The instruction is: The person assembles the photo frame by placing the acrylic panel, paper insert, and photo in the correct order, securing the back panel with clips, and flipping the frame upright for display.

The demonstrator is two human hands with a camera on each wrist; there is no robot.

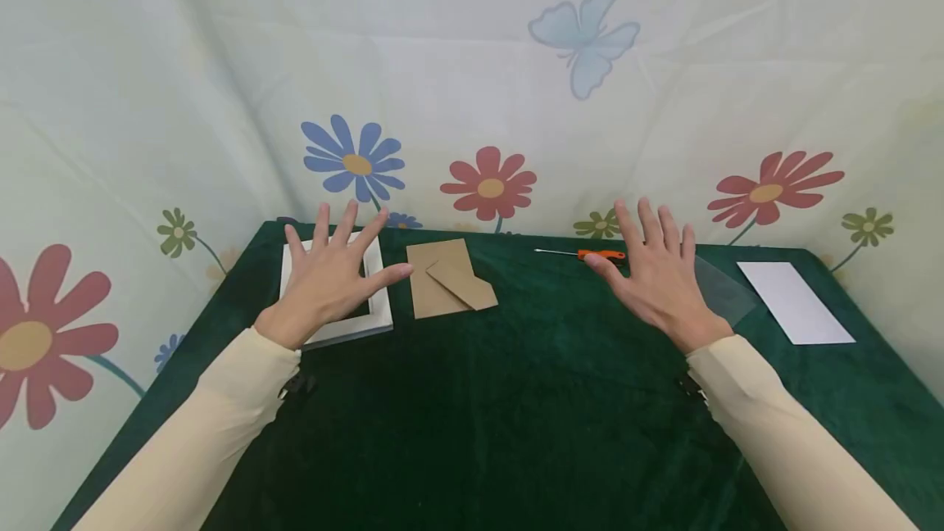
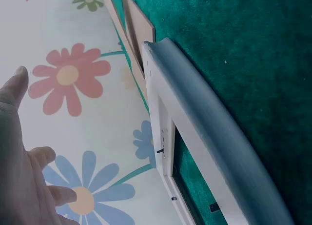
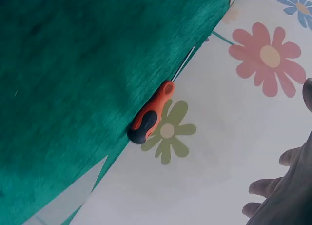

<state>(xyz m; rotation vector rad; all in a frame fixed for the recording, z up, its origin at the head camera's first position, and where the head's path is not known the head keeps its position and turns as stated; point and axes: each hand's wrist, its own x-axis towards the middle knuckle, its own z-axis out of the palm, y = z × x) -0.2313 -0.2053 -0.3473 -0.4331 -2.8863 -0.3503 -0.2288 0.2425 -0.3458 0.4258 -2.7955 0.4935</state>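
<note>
Both hands are held up over the far part of the table with fingers spread and nothing in them. Below my left hand (image 1: pixel 328 281) lies a white picture frame (image 1: pixel 380 310), partly hidden by it; small dark tabs show on the frame (image 2: pixel 195 122) in the left wrist view. Right of it is a brown backing board (image 1: pixel 424 289) with a stand flap (image 1: pixel 475 292). My right hand (image 1: pixel 656 281) overlaps the handle end of an orange and black screwdriver (image 1: pixel 601 255), seen whole in the right wrist view. A clear sheet (image 1: pixel 723 293) is partly hidden behind this hand.
A white rectangular card (image 1: pixel 796 301) lies at the right of the table. Dark green cloth (image 1: pixel 479 416) covers the tabletop. A pale curtain (image 1: pixel 442 64) printed with flowers and a butterfly hangs along the back and sides.
</note>
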